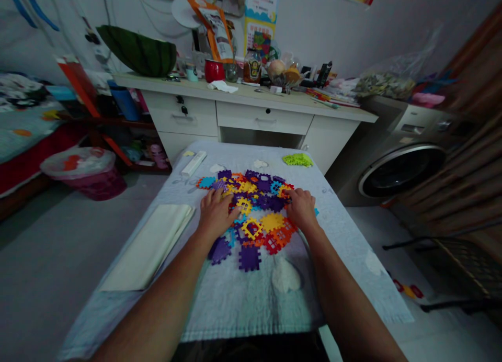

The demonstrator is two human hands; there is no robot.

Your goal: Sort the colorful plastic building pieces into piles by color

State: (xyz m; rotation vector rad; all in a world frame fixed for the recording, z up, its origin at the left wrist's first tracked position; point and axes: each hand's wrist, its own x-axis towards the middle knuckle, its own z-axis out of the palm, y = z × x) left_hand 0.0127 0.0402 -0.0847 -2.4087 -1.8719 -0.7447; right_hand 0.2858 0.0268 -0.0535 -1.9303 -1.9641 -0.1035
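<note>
A heap of colourful plastic interlocking tiles [272, 222] with notched edges lies on the cloth-covered table, in purple, yellow, orange, red and blue. My left hand [217, 211] rests on the heap's left side, fingers apart and touching the tiles. On the right side, my right hand [303, 207] lies against the tiles' edge with its fingers stretched out. Neither hand lifts a tile. A square purple tile [250, 258] lies flat at the near edge, beside another purple tile [220, 250]. Some tiles are partly covered by my fingers.
A folded cream cloth [147, 249] lies left on the tablecloth [251, 304]. Farther back are a white power strip [194, 163] and a bright green item [297, 159]. A cluttered white desk [188, 111] stands behind, a washing machine [400, 158] right, a pink bin [92, 181] left.
</note>
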